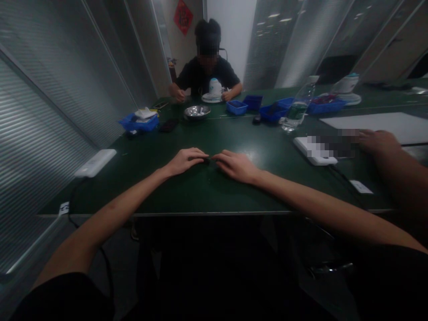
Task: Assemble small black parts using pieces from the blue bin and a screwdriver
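My left hand (186, 160) and my right hand (234, 165) rest on the dark green table (200, 191), arms stretched forward, fingertips meeting at the middle. Between the fingertips sits a small dark object (207, 159), too small and dim to name. Both hands have their fingers curled and pressed together around it. Whether each hand grips it or only touches it is hard to make out.
A person sits at the far end behind a white device (214, 90). A metal bowl (197, 111), blue bins (236, 107), a water bottle (297, 109) and a white power strip (95, 162) lie about. Another person's hand (377, 141) rests at right.
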### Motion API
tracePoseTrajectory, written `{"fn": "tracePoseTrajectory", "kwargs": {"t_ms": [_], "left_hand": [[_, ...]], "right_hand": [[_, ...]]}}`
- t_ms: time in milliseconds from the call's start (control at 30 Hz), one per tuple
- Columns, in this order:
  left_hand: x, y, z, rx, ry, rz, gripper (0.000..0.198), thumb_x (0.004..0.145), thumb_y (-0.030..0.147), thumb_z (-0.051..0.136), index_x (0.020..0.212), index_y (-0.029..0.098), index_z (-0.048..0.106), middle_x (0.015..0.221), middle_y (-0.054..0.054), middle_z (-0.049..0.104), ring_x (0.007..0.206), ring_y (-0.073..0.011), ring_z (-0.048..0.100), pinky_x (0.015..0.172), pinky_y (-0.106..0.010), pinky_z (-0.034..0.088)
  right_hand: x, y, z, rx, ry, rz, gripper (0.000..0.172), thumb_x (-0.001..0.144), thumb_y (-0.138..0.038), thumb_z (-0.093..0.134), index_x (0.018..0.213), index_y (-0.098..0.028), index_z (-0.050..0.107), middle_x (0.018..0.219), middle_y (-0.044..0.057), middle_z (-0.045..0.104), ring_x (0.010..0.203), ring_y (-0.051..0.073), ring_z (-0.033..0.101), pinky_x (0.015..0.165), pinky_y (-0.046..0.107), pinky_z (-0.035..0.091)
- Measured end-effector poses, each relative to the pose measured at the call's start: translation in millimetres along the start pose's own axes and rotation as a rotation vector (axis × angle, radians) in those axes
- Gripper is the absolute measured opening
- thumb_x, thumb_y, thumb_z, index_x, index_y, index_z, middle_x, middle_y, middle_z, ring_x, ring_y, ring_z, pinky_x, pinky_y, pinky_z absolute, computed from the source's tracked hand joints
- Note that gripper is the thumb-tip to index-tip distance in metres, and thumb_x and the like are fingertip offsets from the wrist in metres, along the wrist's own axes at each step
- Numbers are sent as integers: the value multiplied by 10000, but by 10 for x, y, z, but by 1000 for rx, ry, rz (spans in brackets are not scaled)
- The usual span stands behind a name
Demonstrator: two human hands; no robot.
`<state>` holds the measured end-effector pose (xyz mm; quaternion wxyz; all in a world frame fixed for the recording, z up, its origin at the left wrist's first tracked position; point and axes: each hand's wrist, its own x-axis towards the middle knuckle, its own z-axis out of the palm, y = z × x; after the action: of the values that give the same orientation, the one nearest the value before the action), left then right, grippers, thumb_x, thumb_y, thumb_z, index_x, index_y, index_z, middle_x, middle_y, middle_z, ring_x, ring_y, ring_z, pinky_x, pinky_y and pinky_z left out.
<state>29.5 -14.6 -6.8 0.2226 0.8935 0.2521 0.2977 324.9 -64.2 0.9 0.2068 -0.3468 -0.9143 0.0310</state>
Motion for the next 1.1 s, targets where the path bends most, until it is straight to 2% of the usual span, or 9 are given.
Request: {"fn": "tracePoseTrajectory", "kwargs": {"t_ms": [133,267,400,467,633,733,833,967,1100], "left_hand": [[-16,-87,-100,34,52,-41,311,1036,376,652,1285,244,783,1260,-97,750,1168,-245,701,1076,-438,531],[-99,-315,-380,106,143,-151,318,984,432,697,1197,226,813,1239,-103,766,1156,-268,710,1077,-455,528],[-342,-623,-825,296,288,-390,279,941,364,714,1156,219,816,1248,-87,773,1171,-276,699,1099,-432,503],[-515,-772,-1055,414,406,-552,235,926,295,713,1116,207,818,1220,-83,783,1132,-275,704,1085,-413,501],[-932,-1037,-1454,563,581,-876,149,918,156,744,1058,140,788,939,-28,777,969,-220,659,1018,-336,481],[-1066,-1097,-1523,558,592,-953,134,923,78,742,1055,97,754,823,13,715,913,-173,600,1028,-319,461],[-1094,-1115,-1516,550,592,-976,149,926,57,744,1070,94,744,843,18,702,920,-164,587,1044,-332,453],[-1020,-1113,-1486,542,585,-948,174,947,120,737,1120,122,761,948,-4,754,941,-183,633,1033,-353,468],[-835,-1038,-1389,502,595,-860,216,914,202,760,1126,170,796,1070,-62,798,1014,-246,712,1018,-379,514]], "right_hand": [[3,-9,-23,8,-11,12,379,1127,-363,434,1425,-211,613,1215,104,668,871,186,627,710,303,427],[-2,-26,-45,26,-23,17,378,1124,-357,438,1417,-204,622,1247,108,671,852,178,621,704,306,437],[-4,-25,-44,31,-21,9,389,1122,-360,440,1419,-186,620,1252,113,671,845,179,622,704,313,448],[-3,-20,-37,24,-24,6,387,1122,-361,442,1422,-192,619,1247,111,673,857,183,628,707,312,446],[-1,-10,-24,19,-24,7,377,1125,-367,442,1418,-210,620,1249,101,674,884,183,641,715,301,447],[-2,-10,-29,21,-29,1,382,1124,-363,444,1423,-200,616,1248,106,673,882,185,641,713,304,452],[-2,-12,-35,17,-33,0,383,1122,-365,447,1424,-200,616,1250,106,674,873,184,640,707,305,448],[-2,-6,-32,17,-32,1,377,1121,-365,449,1420,-209,617,1259,102,674,872,182,638,706,304,442],[-3,5,-25,17,-33,-6,382,1121,-369,452,1426,-207,615,1257,104,671,870,184,636,699,304,437]]}}
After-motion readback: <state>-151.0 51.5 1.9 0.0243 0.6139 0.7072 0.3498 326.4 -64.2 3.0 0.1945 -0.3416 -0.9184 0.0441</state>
